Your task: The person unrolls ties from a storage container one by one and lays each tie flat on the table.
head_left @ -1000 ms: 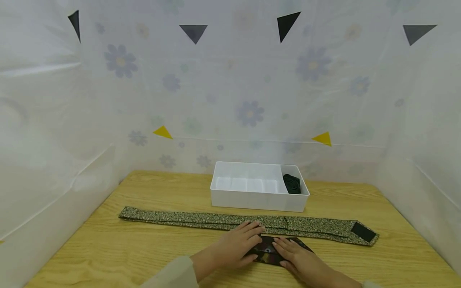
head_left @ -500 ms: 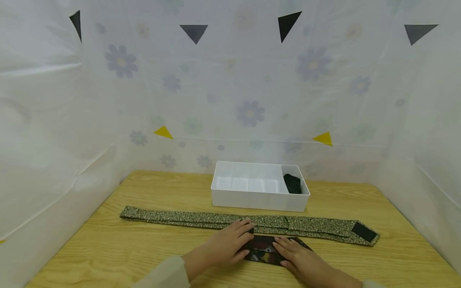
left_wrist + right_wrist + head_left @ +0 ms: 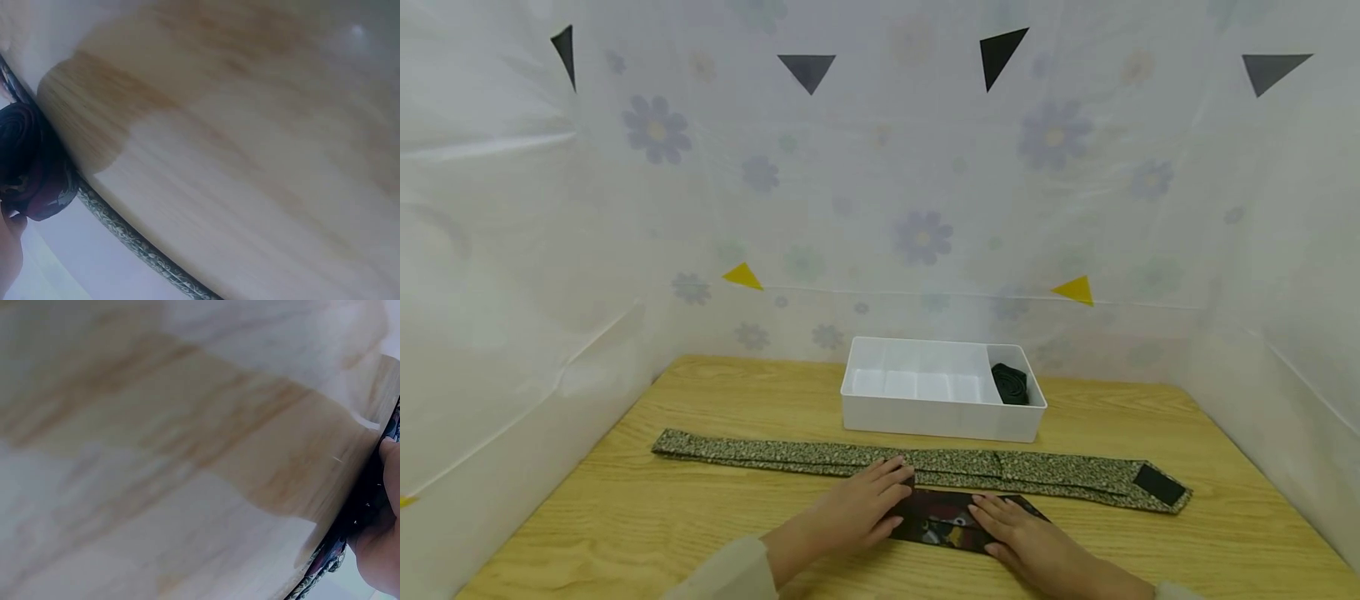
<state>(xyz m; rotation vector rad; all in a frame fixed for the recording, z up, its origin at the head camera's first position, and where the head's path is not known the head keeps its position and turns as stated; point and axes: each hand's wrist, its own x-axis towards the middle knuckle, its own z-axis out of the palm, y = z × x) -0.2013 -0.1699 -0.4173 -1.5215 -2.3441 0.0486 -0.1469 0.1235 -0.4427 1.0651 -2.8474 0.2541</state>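
Observation:
A dark patterned necktie [image 3: 942,510] lies on the table, flat on its right part and rolled up at its left end. My left hand [image 3: 852,508] curls round that roll; the left wrist view shows its coiled layers [image 3: 39,165] beside a thumb. My right hand [image 3: 1037,537] rests on the flat part near the tip with its fingers straight. Just beyond both hands, a green-and-cream patterned necktie [image 3: 1052,472] is stretched out lengthwise, back side up, with a black label at its right end. Part of it is hidden behind my left hand.
Behind the ties stands a white divided box [image 3: 940,417]. A rolled dark green tie [image 3: 1010,384] sits in its rightmost compartment. Pale plastic sheeting [image 3: 880,208] with flower prints encloses the wooden table [image 3: 625,525] at the back and sides.
My left hand has moved left along the table with the roll, and more of the dark tie lies flat between the hands. The right hand has stayed in place.

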